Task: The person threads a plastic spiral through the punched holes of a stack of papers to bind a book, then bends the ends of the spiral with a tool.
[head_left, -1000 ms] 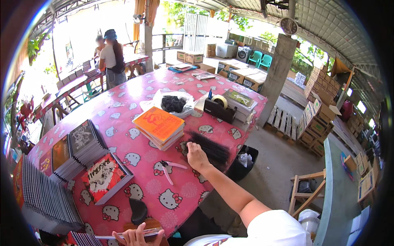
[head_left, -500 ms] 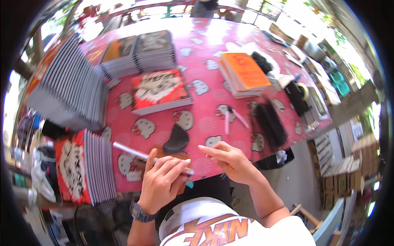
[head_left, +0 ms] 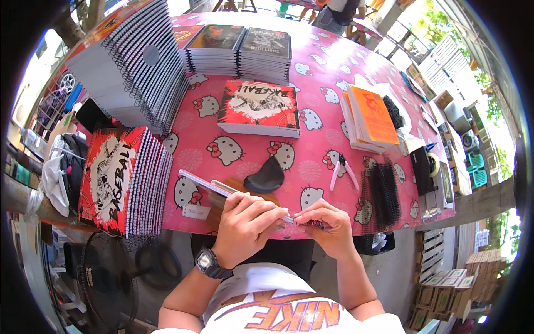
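One notebook (head_left: 204,184) in both hands (head_left: 245,227)

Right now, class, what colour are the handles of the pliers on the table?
The pliers' handles are light pink; the head view shows them best.

Pink patterned table (head_left: 303,147), stacked books (head_left: 258,108), pink-handled pliers (head_left: 344,167), black coils (head_left: 385,195)

Head-worn fisheye looks down across the table (head_left: 311,170) from close above
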### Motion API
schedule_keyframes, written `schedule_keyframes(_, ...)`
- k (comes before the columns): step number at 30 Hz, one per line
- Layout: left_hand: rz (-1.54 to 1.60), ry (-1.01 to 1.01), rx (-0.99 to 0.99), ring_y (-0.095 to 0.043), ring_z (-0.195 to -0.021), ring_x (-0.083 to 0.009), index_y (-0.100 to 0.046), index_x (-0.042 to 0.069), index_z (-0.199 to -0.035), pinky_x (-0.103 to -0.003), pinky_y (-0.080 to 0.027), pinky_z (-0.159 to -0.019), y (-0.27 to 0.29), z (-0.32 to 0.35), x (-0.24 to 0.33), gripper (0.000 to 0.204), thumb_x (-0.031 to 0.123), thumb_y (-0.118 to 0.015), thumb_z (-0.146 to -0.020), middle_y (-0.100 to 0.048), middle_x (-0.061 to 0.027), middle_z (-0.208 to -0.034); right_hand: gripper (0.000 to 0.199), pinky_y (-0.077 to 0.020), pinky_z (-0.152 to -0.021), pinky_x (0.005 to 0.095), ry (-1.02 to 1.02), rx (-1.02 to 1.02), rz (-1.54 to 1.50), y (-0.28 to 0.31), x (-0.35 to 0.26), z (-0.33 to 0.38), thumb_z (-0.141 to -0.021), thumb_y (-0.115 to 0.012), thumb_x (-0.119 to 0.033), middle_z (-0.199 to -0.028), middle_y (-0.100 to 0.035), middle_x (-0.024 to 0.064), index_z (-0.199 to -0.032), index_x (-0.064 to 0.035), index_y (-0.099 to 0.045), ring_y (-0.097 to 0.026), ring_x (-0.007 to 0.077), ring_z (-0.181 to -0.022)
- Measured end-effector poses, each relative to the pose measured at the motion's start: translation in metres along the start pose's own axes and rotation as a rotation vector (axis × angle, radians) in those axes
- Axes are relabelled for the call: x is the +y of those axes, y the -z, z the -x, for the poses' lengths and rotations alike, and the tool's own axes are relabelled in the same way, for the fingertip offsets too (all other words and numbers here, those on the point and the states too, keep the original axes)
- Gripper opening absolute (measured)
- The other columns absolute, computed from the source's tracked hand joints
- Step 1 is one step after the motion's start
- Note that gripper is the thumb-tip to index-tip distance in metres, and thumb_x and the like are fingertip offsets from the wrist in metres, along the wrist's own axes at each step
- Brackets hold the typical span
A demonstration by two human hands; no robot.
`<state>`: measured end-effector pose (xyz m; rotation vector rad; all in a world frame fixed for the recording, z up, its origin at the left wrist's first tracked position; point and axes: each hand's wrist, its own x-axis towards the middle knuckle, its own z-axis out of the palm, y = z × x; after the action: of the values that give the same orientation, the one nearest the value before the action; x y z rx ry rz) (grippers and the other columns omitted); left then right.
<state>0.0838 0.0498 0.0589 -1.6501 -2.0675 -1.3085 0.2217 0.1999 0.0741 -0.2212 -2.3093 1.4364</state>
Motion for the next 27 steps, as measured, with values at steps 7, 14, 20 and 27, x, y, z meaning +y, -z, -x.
schedule_keyframes(7,0.011,-0.013,-0.042,-0.059,-0.083,-0.0125,-0.067,0.016,-0.089,-0.032,-0.036,-0.084,0.002,-0.001,0.002,0.015,0.013,-0.067,-0.074,-0.064,0.004,-0.084,0.026,-0.0498,-0.066,0.0291,0.133,-0.063,0.148,0.001,-0.004,0.0,-0.069,-0.067,0.009,-0.086,-0.066,0.0085,-0.092,-0.0019,-0.064,-0.061,0.0205,-0.077)
schedule_keyframes(14,0.102,-0.067,-0.083,-0.058,-0.086,-0.0115,-0.065,0.018,-0.096,-0.033,-0.034,-0.083,0.009,-0.003,-0.008,0.024,0.013,-0.067,-0.073,-0.062,0.0056,-0.089,0.028,-0.0484,-0.059,0.0267,-0.086,-0.15,0.228,-0.003,-0.023,0.0,-0.081,-0.062,-0.002,-0.077,-0.061,0.0079,-0.109,-0.0035,-0.058,-0.059,0.017,-0.066)
schedule_keyframes(20,0.065,-0.087,-0.17,-0.055,-0.089,-0.0097,-0.061,0.022,-0.092,-0.038,-0.026,-0.087,0.005,0.007,-0.007,0.022,0.015,-0.068,-0.071,-0.059,0.0088,-0.087,0.04,-0.0484,-0.064,0.0269,-0.507,-0.358,-0.175,0.011,0.034,-0.036,-0.085,-0.062,-0.014,-0.091,-0.056,0.0078,-0.122,-0.0048,-0.049,-0.058,0.0164,-0.073)
schedule_keyframes(27,0.04,-0.077,-0.164,-0.055,-0.085,-0.0099,-0.063,0.021,-0.084,-0.037,-0.026,-0.085,-0.001,0.003,0.001,0.014,0.028,-0.07,-0.074,-0.061,0.0088,-0.082,0.085,-0.0343,-0.099,0.0456,-0.056,-0.242,0.831,-0.048,0.094,-0.08,-0.063,-0.075,-0.047,-0.132,-0.038,0.0264,-0.13,-0.005,-0.042,-0.037,0.0418,-0.122)
